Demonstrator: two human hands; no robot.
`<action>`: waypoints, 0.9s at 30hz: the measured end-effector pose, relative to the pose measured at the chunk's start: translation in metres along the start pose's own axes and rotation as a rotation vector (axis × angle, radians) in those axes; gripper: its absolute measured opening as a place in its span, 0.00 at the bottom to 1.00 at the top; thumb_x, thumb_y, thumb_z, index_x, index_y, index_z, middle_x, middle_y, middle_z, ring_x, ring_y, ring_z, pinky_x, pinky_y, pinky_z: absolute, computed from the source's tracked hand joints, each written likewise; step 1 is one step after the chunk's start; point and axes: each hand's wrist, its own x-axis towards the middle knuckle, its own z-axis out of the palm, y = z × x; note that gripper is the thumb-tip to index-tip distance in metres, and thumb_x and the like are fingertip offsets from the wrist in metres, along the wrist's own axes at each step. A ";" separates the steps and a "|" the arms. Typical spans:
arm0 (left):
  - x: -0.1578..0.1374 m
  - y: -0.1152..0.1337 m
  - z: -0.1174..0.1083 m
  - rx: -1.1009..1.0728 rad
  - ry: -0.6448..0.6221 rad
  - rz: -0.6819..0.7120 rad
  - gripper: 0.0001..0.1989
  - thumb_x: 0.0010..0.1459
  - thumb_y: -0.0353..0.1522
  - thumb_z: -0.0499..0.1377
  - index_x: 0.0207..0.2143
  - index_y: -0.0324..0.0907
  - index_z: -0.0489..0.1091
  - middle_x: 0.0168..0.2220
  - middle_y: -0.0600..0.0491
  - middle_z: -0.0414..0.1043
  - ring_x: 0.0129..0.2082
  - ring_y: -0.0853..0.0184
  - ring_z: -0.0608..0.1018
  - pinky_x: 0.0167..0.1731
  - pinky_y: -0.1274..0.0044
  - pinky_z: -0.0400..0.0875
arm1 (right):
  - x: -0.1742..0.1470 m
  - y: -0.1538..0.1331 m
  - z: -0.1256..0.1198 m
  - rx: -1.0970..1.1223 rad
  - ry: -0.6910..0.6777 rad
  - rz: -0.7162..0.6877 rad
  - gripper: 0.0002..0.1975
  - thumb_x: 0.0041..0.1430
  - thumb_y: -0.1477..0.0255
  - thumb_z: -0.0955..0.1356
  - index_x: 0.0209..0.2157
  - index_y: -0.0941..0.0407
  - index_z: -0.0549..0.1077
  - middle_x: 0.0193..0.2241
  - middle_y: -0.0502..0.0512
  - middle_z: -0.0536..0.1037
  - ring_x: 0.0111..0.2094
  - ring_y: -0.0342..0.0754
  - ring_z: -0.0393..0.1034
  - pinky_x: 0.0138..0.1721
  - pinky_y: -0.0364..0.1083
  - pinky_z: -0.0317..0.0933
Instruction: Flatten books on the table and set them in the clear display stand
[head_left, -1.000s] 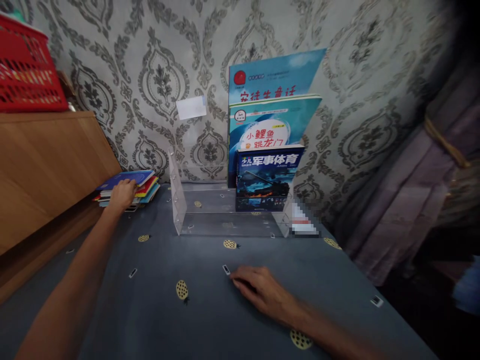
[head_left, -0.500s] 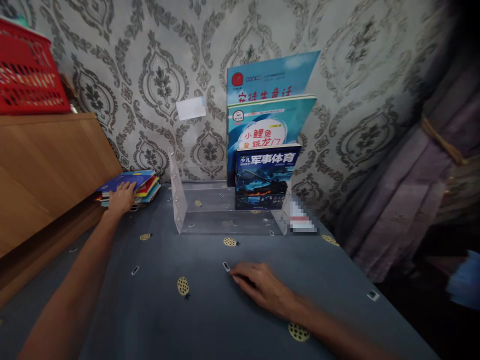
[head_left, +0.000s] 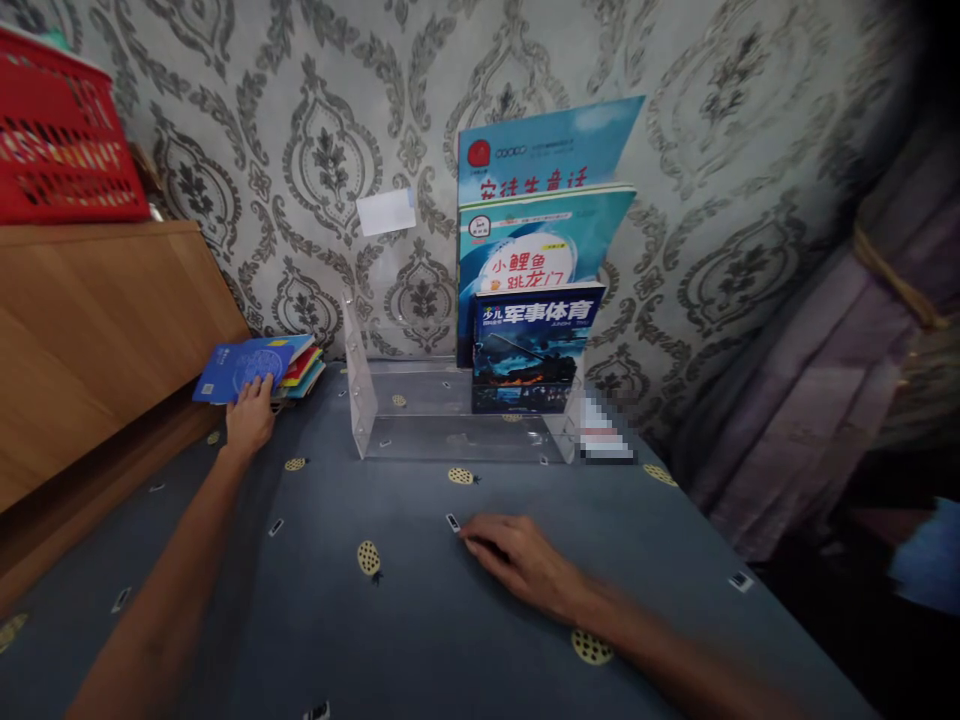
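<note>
At the left, my left hand (head_left: 250, 415) has its fingers over the near edge of a blue book (head_left: 244, 372), with the thumb out of sight. That book lies askew on top of a stack of colourful books (head_left: 306, 375). My right hand (head_left: 525, 563) rests on the tablecloth, fingers curled together, and nothing shows in it. Beyond it stands a clear stepped book rack (head_left: 457, 437). On the rack's right side are a dark blue book (head_left: 532, 350), a teal book (head_left: 544, 235) behind it and a taller blue book (head_left: 547, 150) at the back.
A wooden cabinet (head_left: 112, 330) borders the table on the left, with a red plastic basket (head_left: 60, 150) on top. The patterned wall (head_left: 330, 150) rises behind the rack. A blurred white item (head_left: 604, 435) lies right of the rack. A tied curtain (head_left: 810, 370) hangs at the right.
The blue book has shifted towards me and turned on the stack, showing more of its cover, with my left hand at its edge. My right hand stays in place; the view has shifted slightly.
</note>
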 end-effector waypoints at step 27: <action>-0.079 0.024 -0.002 0.160 -0.329 0.060 0.26 0.61 0.23 0.44 0.59 0.34 0.66 0.55 0.32 0.72 0.53 0.44 0.76 0.49 0.49 0.67 | 0.001 0.002 0.001 -0.029 0.028 -0.041 0.12 0.69 0.71 0.61 0.42 0.56 0.76 0.36 0.57 0.81 0.35 0.48 0.76 0.38 0.45 0.65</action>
